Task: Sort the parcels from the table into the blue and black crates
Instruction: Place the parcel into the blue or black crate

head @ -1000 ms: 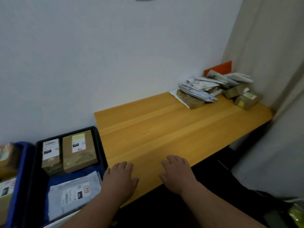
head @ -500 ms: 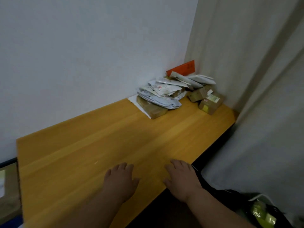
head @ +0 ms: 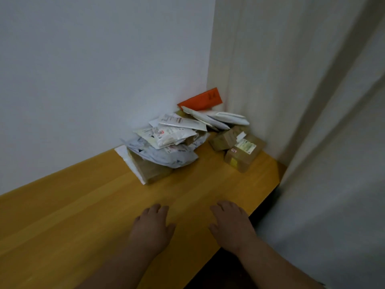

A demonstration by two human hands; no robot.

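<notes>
Now the view has swung to the right: the black crate with its boxes and grey mailer, at the lower left of the frame a second ago, is out of sight, and the heap of parcels (head: 187,138) has come from the upper right toward the middle. Both hands have stayed where they were. The left hand (head: 151,227) and the right hand (head: 231,228) lie palm down and released on the wooden surface (head: 73,215) at the lower middle of the frame, grasping nothing. I judge that one drop-off is finished and the person is turning back for the next parcel; plenty is left to sort.

The pile sits in the far corner, above the hands and well apart from them. It is a loose stack: white and grey plastic mailers (head: 166,155) slumped over a brown cardboard box (head: 150,170), more white envelopes (head: 227,118) fanned behind, and an orange envelope (head: 201,100) leaning on the wall at the very back. To the right of the heap, two small cardboard boxes (head: 243,152) with printed labels stand touching each other, next to the pale curtain (head: 312,122). The mailers look soft and slippery, the boxes rigid.
</notes>
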